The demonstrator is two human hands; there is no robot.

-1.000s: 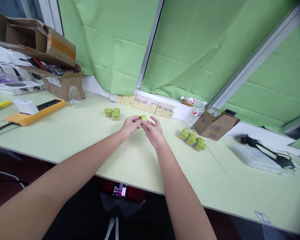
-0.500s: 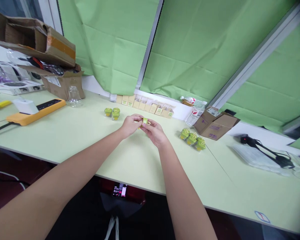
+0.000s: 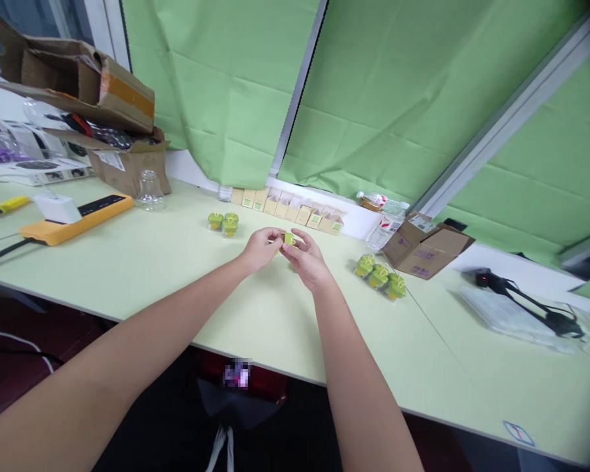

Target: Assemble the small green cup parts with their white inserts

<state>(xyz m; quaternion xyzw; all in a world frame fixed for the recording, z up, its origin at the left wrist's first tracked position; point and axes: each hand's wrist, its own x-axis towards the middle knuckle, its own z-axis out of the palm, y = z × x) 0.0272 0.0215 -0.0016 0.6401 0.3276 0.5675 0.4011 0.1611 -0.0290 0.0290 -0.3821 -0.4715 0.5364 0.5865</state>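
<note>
My left hand [image 3: 263, 250] and my right hand [image 3: 309, 261] meet above the middle of the table, fingers closed around a small green-lidded container [image 3: 289, 238]. Fingers cover most of it; its green top shows between them. To the left stands a group of 3 similar green-lidded clear containers [image 3: 229, 225]. Another group of green-lidded containers [image 3: 377, 276], with yellow showing low on their sides, sits to the right of my right hand.
Several small cardboard boxes [image 3: 290, 207] line the back wall. Plastic bottles [image 3: 384, 229] and a cardboard box [image 3: 420, 248] stand at the back right. An orange power strip [image 3: 78, 219], a clear plastic jar [image 3: 150, 191] and stacked cartons [image 3: 128, 164] occupy the left.
The small container has turned slightly between my fingers, showing more of its green top. My view has shifted a little; the other things on the table lie as before.
</note>
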